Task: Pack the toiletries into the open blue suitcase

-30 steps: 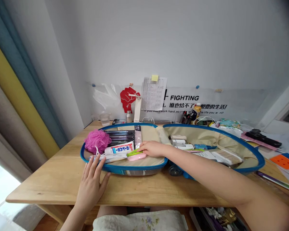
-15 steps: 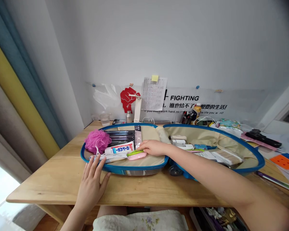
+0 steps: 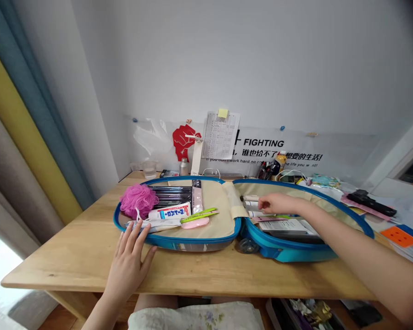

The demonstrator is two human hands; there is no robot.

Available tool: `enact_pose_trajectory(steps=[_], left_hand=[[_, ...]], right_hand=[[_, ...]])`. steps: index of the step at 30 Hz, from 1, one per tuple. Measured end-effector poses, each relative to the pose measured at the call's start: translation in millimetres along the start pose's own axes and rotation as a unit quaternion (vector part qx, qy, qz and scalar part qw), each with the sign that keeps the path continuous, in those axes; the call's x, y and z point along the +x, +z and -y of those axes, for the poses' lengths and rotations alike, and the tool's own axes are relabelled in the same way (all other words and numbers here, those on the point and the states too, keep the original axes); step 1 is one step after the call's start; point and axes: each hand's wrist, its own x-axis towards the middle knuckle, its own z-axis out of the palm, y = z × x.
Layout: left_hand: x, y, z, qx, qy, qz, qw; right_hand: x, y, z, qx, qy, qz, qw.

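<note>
A blue-rimmed suitcase (image 3: 206, 240) lies open on the table, beige lining showing in both halves. My left hand (image 3: 132, 250) is open, fingers spread and resting at the near left rim. Close to it are a pink bath puff (image 3: 138, 200), a boxed toothpaste (image 3: 170, 212) and slim white packets (image 3: 163, 224). A long, thin bright green item (image 3: 199, 214) lies over a pink oval case (image 3: 194, 223). My right hand (image 3: 278, 203) reaches into the right half, its fingers bent together at white tubes (image 3: 256, 214). Its fingertips are partly hidden, so any grip is unclear.
Dark slim packs (image 3: 172, 195) fill the back of the left half. A flat white pack (image 3: 282, 225) lies in the right half. Behind stand a clear cup (image 3: 149, 170) and a yellow bottle (image 3: 280, 160). Papers and an orange sheet (image 3: 399, 234) cover the table's right side.
My right hand has let go of the green item in the left half and moved right, to the white tubes. My left hand stays at the rim.
</note>
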Motion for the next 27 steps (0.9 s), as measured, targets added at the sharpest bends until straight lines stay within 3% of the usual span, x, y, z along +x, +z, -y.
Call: enact_pose_trajectory(steps=[7, 19, 27], left_hand=[[-0.4, 0.6, -1.0, -0.003, 0.001, -0.002, 1.0], [0.2, -0.6, -1.9, 0.0, -0.002, -0.004, 1.0], [-0.4, -0.4, 0.0, 0.002, -0.006, 0.005, 1.0]], right_hand=[[-21.5, 27.4, -23.3, -0.06, 0.009, -0.017, 0.998], [-22.2, 38.5, -25.8, -0.024, -0.004, -0.065, 0.998], [-36.7, 39.5, -21.5, 0.04, 0.03, -0.044, 0.998]])
